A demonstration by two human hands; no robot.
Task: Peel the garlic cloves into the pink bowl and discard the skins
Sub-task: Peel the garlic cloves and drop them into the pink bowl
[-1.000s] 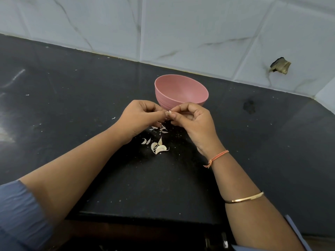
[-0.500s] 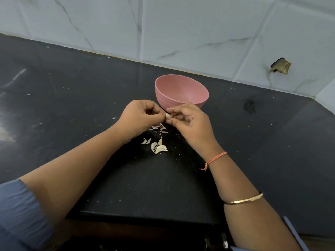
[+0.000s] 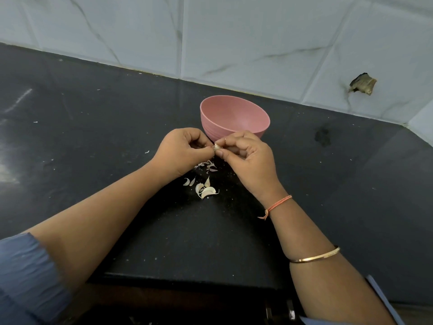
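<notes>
Pale off-white with a bit of papery skin on it, the garlic clove point(image 3: 217, 147) is pinched just above the middle of the frame, right in front of the near wall of the pink bowl point(image 3: 236, 114). It's gripped from both sides: the left hand point(image 3: 181, 151) is curled in from the left with thumb and forefinger clamped on it, and the right hand point(image 3: 250, 158) is clenched on it from the right in much the same way.

The bowl is sat upright on the black countertop point(image 3: 93, 118), just behind the knuckles.

Directly under the hands, a small scatter of purplish skins point(image 3: 209, 165) is spread on the counter. Slightly lower, near the frame's centre, a cluster of loose cloves point(image 3: 206, 190) is laid out, about 5, though the count can't be trusted at this size.

An orange thread point(image 3: 278, 202) is tied round the right wrist, and a thin gold bangle point(image 3: 315, 256) is worn lower on that forearm. A blue sleeve point(image 3: 25, 273) is seen at lower left. The top of the frame is filled by pale marbled tiles point(image 3: 234, 43), with a broken hole point(image 3: 362, 83) at upper right.
</notes>
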